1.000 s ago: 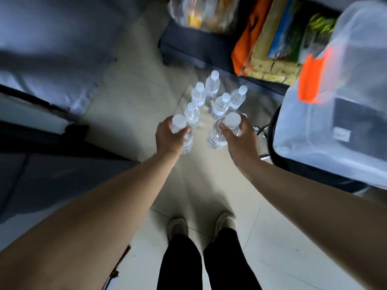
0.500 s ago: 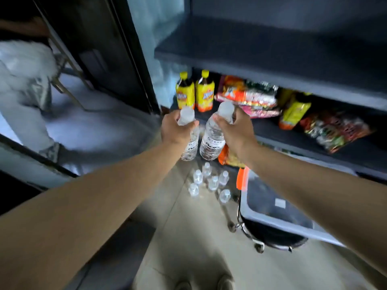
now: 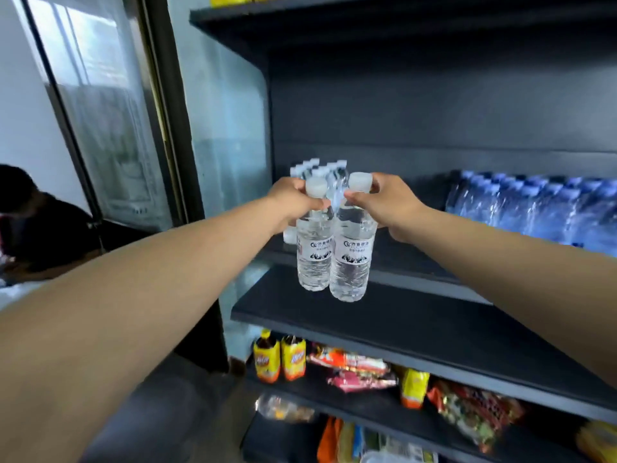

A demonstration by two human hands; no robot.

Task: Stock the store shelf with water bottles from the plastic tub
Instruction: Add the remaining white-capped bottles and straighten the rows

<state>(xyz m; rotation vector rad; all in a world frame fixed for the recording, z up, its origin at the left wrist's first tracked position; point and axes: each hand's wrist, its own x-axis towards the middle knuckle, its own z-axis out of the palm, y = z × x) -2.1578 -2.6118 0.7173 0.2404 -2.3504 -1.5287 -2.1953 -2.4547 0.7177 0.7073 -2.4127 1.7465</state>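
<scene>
We hold two clear water bottles out in front of the dark store shelf (image 3: 417, 315), one in each hand. Our left hand (image 3: 290, 200) is curled around the neck of the left bottle (image 3: 314, 252), just under its white cap, and our right hand (image 3: 389, 203) grips the neck of the right bottle (image 3: 352, 259) the same way, thumb and fingers closed around it. The two bottles hang upright side by side, touching or very nearly so, their bases in the air above the front edge of the shelf board.

Straight behind our hands stands a small group of stocked water bottles (image 3: 320, 168) with white caps, at the left end of the shelf level; our hands and the held bottles cover most of it, so we cannot count them. To the right on that same level sits a long row of blue-tinted bottles (image 3: 534, 208), well apart from the clear ones, with bare board between.

On the level below we see two yellow-labelled drink bottles (image 3: 280, 357) at the left, then red and pink snack packets (image 3: 354, 369) and more bags further right. A glass door (image 3: 100, 111) stands left of the shelving, and beyond it a person in dark clothes (image 3: 30, 228) is seated low. The plastic tub is out of view.
</scene>
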